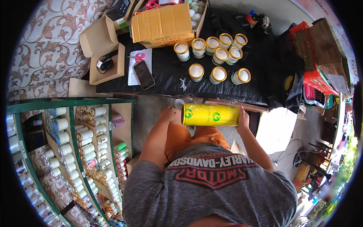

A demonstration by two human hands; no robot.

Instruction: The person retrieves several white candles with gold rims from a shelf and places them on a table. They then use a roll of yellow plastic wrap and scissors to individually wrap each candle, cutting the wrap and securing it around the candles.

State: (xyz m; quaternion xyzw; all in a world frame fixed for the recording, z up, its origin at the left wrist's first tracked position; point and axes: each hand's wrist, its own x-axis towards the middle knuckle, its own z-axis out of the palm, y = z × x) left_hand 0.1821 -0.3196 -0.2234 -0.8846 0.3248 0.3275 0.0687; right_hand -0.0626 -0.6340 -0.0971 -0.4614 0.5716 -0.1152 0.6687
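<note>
- Roll [210, 115], yellow, extends leftward from the right hand [244, 119], which clasps its right end.
- Left hand [169, 114] curls past the roll's other end; cannot tell if it holds anything.
- Candles [218, 75] stand ahead of the grip.

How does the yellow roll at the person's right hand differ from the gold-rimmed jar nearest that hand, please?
Colour: the yellow roll has green marks, while the gold-rimmed jar shows white inside its rim.
Pose: the yellow roll is sideways, its end at the right hand; the gold-rimmed jar stands upright on the black-covered table.
Size: the yellow roll is clearly longer than the gold-rimmed jar.
Both are roughly cylindrical.
</note>
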